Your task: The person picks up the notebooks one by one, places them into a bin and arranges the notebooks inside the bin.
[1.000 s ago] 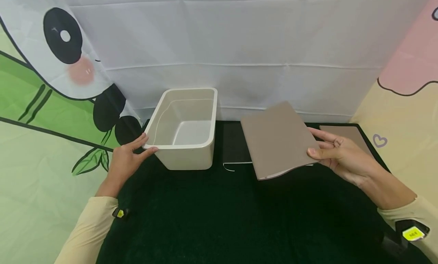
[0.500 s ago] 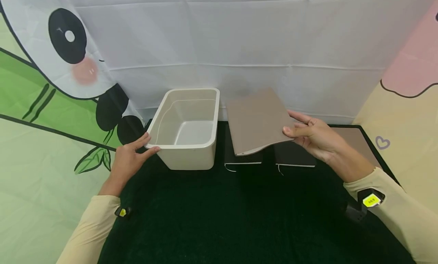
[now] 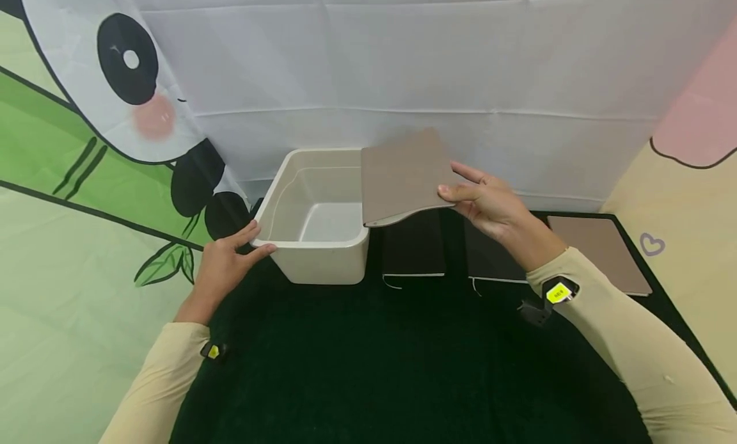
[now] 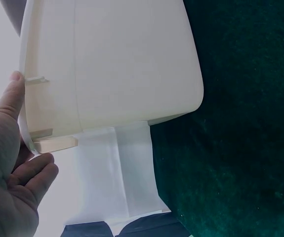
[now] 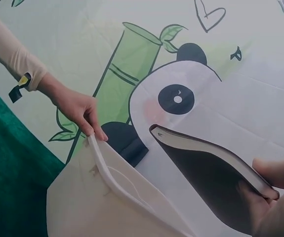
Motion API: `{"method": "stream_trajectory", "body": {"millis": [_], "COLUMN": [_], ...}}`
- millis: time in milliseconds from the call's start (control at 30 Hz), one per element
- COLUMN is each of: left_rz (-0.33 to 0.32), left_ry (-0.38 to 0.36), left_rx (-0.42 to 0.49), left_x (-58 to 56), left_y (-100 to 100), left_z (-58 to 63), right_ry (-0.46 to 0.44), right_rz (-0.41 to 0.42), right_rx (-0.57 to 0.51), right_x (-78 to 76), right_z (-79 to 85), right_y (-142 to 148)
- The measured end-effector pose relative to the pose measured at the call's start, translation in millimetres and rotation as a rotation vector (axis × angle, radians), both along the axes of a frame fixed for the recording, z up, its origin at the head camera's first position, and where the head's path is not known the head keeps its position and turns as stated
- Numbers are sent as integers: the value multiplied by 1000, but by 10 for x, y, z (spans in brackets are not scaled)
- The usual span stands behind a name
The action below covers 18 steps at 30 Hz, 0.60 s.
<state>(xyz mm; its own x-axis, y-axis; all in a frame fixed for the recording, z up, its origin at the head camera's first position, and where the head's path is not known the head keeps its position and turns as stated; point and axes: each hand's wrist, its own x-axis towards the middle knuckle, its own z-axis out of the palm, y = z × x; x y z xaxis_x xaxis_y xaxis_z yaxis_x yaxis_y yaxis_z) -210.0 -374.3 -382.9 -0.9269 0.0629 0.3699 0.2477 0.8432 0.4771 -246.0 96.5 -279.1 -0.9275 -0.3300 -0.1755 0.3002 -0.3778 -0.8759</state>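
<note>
My right hand point(image 3: 489, 204) pinches a taupe soft-cover notebook point(image 3: 403, 178) by its right edge, thumb on top and fingers beneath. The notebook is tilted, its left edge overlapping the right rim of a cream plastic bin point(image 3: 319, 261) in the head view. From the right wrist view, the notebook's pages point(image 5: 201, 145) show along its edge, above the bin. At the bin's front left corner, my left hand point(image 3: 224, 265) grips the rim between thumb and fingers. The left wrist view shows that thumb point(image 4: 14, 94) along the rim. Inside, the bin's visible floor is bare.
Two black notebooks, one point(image 3: 413, 245) beside the bin and another point(image 3: 489, 255) partly under my right forearm, lie on the dark green cloth point(image 3: 403, 361). Another taupe notebook point(image 3: 601, 249) lies at the far right. A white curtain point(image 3: 403, 60) hangs behind the table.
My right hand has carried the taupe notebook left and upward, from over the black notebooks to the bin's right rim. My left hand keeps its grip on the bin.
</note>
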Motion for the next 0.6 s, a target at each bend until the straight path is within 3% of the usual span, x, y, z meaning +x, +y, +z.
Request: {"method": "stream_trajectory", "body": {"millis": [600], "left_rz": [23], "left_ry": [0], "left_rx": [25], "left_x": [0], "left_y": [20], "left_z": [11], "right_ry": [-6], "right_rz": [-72], "right_rx": [-71], "right_x": [-374], "right_z": [-62], "right_y": [-783]}}
